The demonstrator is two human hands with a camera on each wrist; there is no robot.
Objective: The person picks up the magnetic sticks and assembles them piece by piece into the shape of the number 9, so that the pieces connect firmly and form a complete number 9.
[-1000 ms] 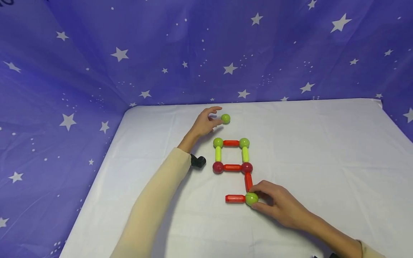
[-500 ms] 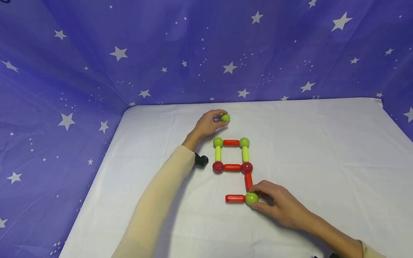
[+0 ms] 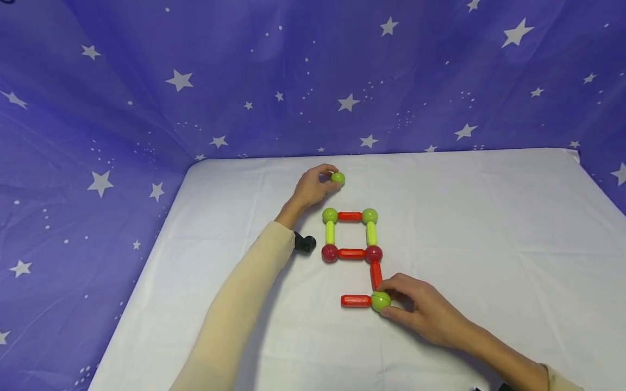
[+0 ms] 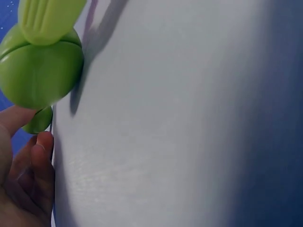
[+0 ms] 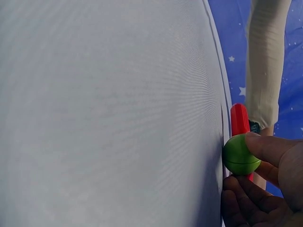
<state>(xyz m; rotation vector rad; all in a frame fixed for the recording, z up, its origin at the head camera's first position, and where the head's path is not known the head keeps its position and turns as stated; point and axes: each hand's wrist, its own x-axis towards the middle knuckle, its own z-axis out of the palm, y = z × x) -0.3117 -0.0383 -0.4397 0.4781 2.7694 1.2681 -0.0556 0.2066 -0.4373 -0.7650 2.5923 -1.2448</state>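
Note:
Beyond the built figure, my left hand point(image 3: 312, 185) pinches a loose green ball point(image 3: 338, 178) between thumb and fingers. My right hand point(image 3: 424, 310) pinches another green ball point(image 3: 380, 301) at the figure's lower corner. Joined to that ball are a red rod point(image 3: 356, 301) pointing left and a red rod point(image 3: 376, 276) leading up to a dark red ball point(image 3: 374, 253). In the left wrist view, a nearer green ball point(image 4: 40, 71) with a lime rod point(image 4: 49, 19) partly hides the held one point(image 4: 39, 122). The right wrist view shows the thumb on the green ball point(image 5: 240, 155).
A square of rods and balls lies mid-table, with green balls point(image 3: 330, 215) at its far corners, lime rods point(image 3: 371, 233) on its sides and a dark red ball point(image 3: 330, 253) near left. White cloth point(image 3: 479, 233) covers the table. A purple starry backdrop point(image 3: 303, 70) stands behind.
My left hand has reached the loose green ball, closed its thumb and fingers on it and shifted it slightly left. My right hand keeps its hold on the lower ball.

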